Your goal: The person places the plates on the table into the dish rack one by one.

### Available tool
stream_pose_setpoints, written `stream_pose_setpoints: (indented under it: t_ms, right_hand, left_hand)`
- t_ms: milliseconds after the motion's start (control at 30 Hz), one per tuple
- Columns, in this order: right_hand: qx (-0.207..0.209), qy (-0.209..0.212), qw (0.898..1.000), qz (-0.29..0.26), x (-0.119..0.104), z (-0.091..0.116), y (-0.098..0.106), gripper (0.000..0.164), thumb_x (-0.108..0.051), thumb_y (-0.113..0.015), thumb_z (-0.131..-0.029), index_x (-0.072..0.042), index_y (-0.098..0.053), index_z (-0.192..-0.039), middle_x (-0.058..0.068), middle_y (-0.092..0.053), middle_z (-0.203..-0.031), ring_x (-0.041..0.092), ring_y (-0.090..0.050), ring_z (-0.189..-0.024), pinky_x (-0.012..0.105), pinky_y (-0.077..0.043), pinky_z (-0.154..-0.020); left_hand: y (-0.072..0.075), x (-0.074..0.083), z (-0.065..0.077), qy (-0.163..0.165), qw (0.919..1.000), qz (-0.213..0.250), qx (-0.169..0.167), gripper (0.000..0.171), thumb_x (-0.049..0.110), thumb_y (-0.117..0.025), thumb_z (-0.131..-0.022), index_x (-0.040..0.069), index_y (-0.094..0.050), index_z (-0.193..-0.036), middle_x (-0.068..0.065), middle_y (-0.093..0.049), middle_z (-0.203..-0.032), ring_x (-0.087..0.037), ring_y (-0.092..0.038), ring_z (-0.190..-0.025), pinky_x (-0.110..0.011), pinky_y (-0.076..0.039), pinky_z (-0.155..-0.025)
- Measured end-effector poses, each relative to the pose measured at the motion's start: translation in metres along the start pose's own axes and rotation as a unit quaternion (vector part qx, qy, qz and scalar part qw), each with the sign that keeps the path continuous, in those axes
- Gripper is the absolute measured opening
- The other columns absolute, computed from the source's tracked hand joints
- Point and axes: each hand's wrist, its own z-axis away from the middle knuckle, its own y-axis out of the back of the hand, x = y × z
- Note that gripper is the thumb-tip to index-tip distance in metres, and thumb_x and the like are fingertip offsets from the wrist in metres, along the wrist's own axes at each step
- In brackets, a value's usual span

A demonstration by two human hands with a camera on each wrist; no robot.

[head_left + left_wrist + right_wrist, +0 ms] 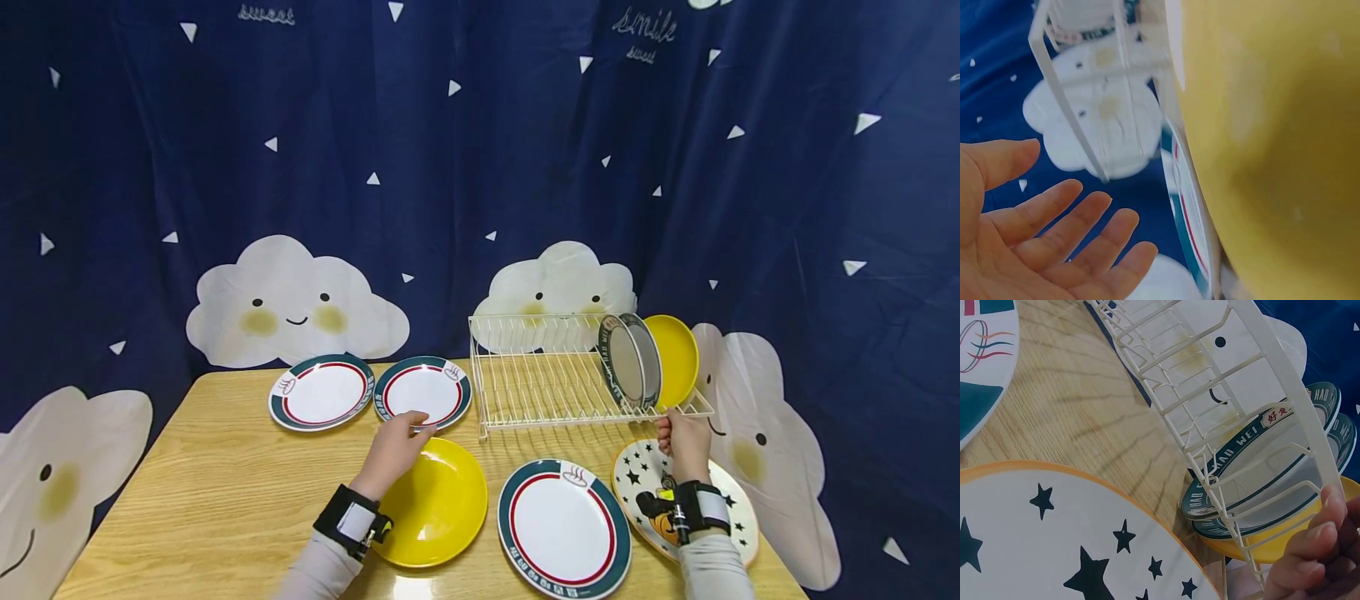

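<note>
Gripping plate rack [1291,394] with right fingers [1316,540], hovering with left fingers [1075,222] loosely spread, with three plates [628,367] racked and seemingly five remaining.

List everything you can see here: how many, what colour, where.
dish rack: 1, white, right rear
racked plain plate: 1, yellow, rack's right end
racked patterned plates: 2, green-rimmed, beside it
flat plain plate: 1, yellow, front middle
flat patterned plates: 3, green-rimmed, two left of rack, one before it
star plate: 1, white, orange-rimmed, front right
table: 1, light wood, beneath
curtain: 1, blue, behind
wrist straps: 2, black, on both wrists
sleeves: 2, pale, forearms
left grip: 1, bare, near flat plain plate
right grip: 1, bare, holding rack's front right corner
</note>
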Motion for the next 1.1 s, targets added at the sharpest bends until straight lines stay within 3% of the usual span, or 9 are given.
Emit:
stream_pose_setpoints:
  t_ms: [167, 333, 433, 533, 667, 767, 867, 1100]
  right_hand:
    - [0.002, 0.000, 1.000, -0.006, 0.002, 0.001, 0.001, 0.041, -0.024, -0.048, -0.100, -0.009, -0.063, -0.065, -0.006, -0.052, -0.052, 0.006, -0.043, -0.042, 0.020, -0.038, -0.038]
    - [0.007, -0.001, 1.000, -0.002, 0.004, 0.002, 0.003, 0.042, -0.025, -0.049, -0.100, -0.010, -0.062, -0.063, -0.006, -0.052, -0.052, 0.006, -0.044, -0.042, 0.020, -0.038, -0.038]
    - [0.006, 0.000, 1.000, 0.000, 0.004, 0.003, 0.003, 0.041, -0.026, -0.049, -0.101, -0.008, -0.062, -0.066, -0.006, -0.051, -0.053, 0.007, -0.043, -0.042, 0.021, -0.038, -0.038]
    - [0.004, 0.000, 1.000, 0.000, 0.004, 0.003, 0.004, 0.041, -0.026, -0.048, -0.101, -0.004, -0.062, -0.070, -0.006, -0.051, -0.053, 0.007, -0.043, -0.042, 0.022, -0.038, -0.038]
    - [0.003, -0.002, 1.000, -0.005, 0.001, 0.005, 0.003, 0.041, -0.026, -0.049, -0.101, -0.006, -0.062, -0.068, -0.006, -0.051, -0.053, 0.007, -0.043, -0.042, 0.021, -0.038, -0.038]
    - [0.001, 0.000, 1.000, -0.007, 0.001, 0.005, 0.002, 0.042, -0.026, -0.048, -0.101, -0.010, -0.061, -0.064, -0.006, -0.051, -0.053, 0.007, -0.043, -0.043, 0.021, -0.037, -0.039]
    - [0.000, 0.000, 1.000, -0.012, 0.002, 0.004, 0.001, 0.043, -0.025, -0.049, -0.101, -0.013, -0.059, -0.062, -0.006, -0.051, -0.053, 0.007, -0.042, -0.043, 0.020, -0.037, -0.038]
    - [0.001, 0.003, 1.000, -0.008, 0.000, 0.005, 0.000, 0.041, -0.026, -0.049, -0.101, -0.011, -0.060, -0.064, -0.007, -0.051, -0.053, 0.006, -0.043, -0.043, 0.020, -0.037, -0.038]
  left_hand:
    - [0.023, -0.031, -0.002, 0.007, 0.9984, -0.048, 0.029, 0.036, 0.021, -0.062, -0.095, -0.002, -0.064, -0.122, -0.020, -0.067, -0.119, -0.033, -0.064, -0.107, -0.048, -0.053, -0.095]
    - [0.046, -0.064, -0.003, 0.038, 0.9951, -0.076, 0.050, 0.036, 0.016, -0.062, -0.094, -0.007, -0.063, -0.121, -0.026, -0.065, -0.120, -0.042, -0.060, -0.114, -0.053, -0.048, -0.099]
    - [0.056, -0.084, -0.002, 0.028, 0.9894, -0.116, 0.082, 0.031, 0.011, -0.064, -0.091, -0.009, -0.066, -0.114, -0.028, -0.067, -0.113, -0.044, -0.062, -0.109, -0.055, -0.049, -0.095]
    - [0.062, -0.101, -0.002, -0.020, 0.9736, -0.185, 0.132, 0.022, 0.005, -0.067, -0.086, -0.009, -0.069, -0.103, -0.028, -0.069, -0.098, -0.045, -0.065, -0.093, -0.055, -0.052, -0.085]
    - [0.066, -0.117, -0.003, -0.089, 0.9397, -0.277, 0.179, 0.008, -0.002, -0.067, -0.081, -0.007, -0.067, -0.086, -0.024, -0.067, -0.080, -0.042, -0.063, -0.074, -0.053, -0.052, -0.069]
    - [0.070, -0.124, -0.004, -0.108, 0.9259, -0.319, 0.172, 0.002, -0.006, -0.064, -0.080, -0.006, -0.065, -0.078, -0.022, -0.064, -0.072, -0.040, -0.061, -0.066, -0.051, -0.051, -0.061]
    - [0.073, -0.128, -0.006, -0.098, 0.9250, -0.337, 0.146, 0.008, -0.008, -0.059, -0.082, -0.005, -0.065, -0.076, -0.020, -0.062, -0.070, -0.038, -0.060, -0.064, -0.049, -0.051, -0.059]
    - [0.073, -0.130, -0.015, -0.074, 0.9216, -0.368, 0.101, 0.014, -0.009, -0.055, -0.086, -0.006, -0.069, -0.089, -0.021, -0.062, -0.079, -0.037, -0.060, -0.070, -0.050, -0.053, -0.066]
